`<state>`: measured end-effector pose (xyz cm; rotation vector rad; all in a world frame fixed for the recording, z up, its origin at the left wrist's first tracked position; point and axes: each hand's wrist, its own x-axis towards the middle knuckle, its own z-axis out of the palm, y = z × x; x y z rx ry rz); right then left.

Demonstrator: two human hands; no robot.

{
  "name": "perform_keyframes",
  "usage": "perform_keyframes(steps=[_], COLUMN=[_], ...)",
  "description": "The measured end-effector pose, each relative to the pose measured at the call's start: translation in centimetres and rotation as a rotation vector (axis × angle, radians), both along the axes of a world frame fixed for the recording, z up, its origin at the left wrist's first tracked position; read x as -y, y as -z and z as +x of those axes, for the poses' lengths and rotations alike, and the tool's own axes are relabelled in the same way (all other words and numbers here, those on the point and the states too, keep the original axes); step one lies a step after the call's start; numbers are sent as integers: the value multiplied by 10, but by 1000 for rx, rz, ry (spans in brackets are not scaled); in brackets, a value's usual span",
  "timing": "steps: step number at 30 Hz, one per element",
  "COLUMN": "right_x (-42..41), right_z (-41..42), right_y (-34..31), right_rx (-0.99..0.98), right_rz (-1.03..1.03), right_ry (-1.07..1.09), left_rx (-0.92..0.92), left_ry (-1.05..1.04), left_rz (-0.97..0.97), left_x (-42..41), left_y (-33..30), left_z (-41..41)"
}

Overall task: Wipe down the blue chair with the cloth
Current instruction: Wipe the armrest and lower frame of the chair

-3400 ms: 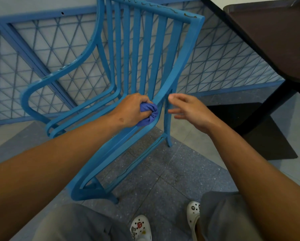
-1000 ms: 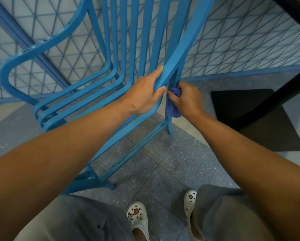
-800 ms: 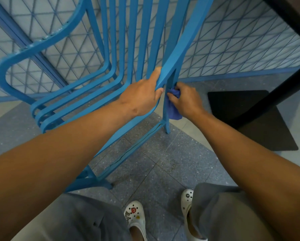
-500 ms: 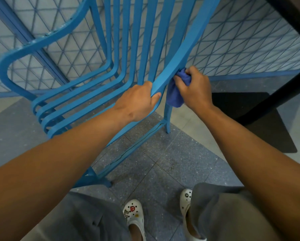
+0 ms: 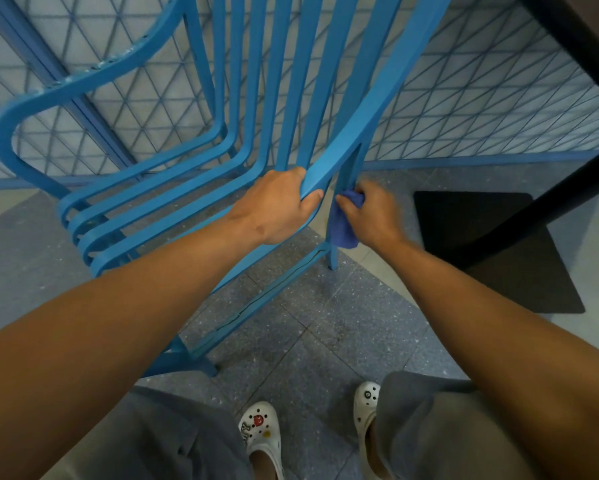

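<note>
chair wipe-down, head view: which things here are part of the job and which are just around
Part of the job:
blue chair, gripped at its frame by the left hand
cloth, held in the right hand against the chair's rear leg

Just around:
dark table
black table base
mesh fence
white clogs

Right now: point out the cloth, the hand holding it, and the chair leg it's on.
cloth (image 5: pixel 341 226), head view, hanging lower fold.
right hand (image 5: pixel 372 216), head view, back of the hand.
chair leg (image 5: pixel 333 255), head view, bare lower part below the cloth.
</note>
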<state>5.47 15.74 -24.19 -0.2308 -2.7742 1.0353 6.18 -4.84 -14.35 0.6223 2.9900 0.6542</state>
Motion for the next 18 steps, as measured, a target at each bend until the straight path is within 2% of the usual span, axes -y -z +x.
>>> perform_keyframes(steps=[4,6,14,18], right_x=[-5,-5,4,0], right_z=[-7,-10,1,0], right_y=[-38,-41,24,10], right_rx=[-215,-244,92,32], right_rz=[-24,-42,-3,-3], right_ry=[48,53,17,17], left_rx=[20,20,88,100], left_ry=[-5,-9,7,-5], left_rz=[39,35,114,129], left_x=[0,0,3,3], left_y=[0,0,-5,-5], left_z=[0,0,2,3])
